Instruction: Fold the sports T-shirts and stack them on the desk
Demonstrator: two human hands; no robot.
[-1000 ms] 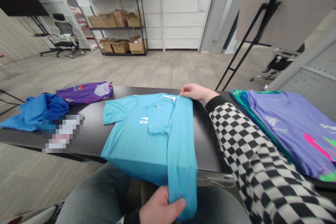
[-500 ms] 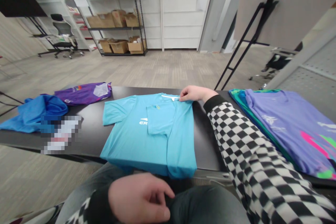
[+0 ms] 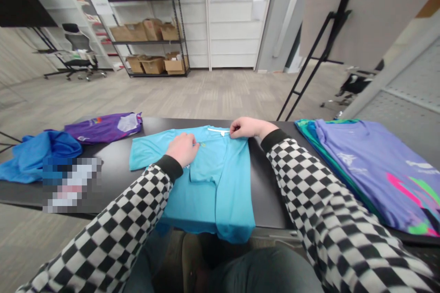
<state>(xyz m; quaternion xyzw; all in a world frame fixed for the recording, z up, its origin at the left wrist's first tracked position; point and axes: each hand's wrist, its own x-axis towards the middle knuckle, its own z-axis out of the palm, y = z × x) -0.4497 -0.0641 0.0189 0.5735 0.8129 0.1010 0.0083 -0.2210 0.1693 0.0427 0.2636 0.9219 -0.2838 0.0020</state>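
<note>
A light blue T-shirt point(image 3: 201, 197) lies on the black table, its right-hand side folded inward with that sleeve laid over the chest. The hem hangs past the near table edge. My right hand point(image 3: 248, 127) pinches the cloth at the shoulder beside the white-trimmed collar. Over the chest, my left hand point(image 3: 182, 149) is closed, its fingertips on the edge of the folded-in sleeve, and it covers the chest print. The other sleeve stretches out flat to the left.
On the right of the table point(image 3: 271, 192) lies a stack of folded shirts, a lavender shirt point(image 3: 371, 160) on top. A crumpled blue garment point(image 3: 44, 153) and a purple garment point(image 3: 103, 129) lie at the left, near a blurred-out item. A shelf with cardboard boxes point(image 3: 153, 64) stands beyond.
My left hand has risen from above my lap to the shirt's chest and now touches the folded sleeve. My right hand stays at the collar. The view has tipped slightly.
</note>
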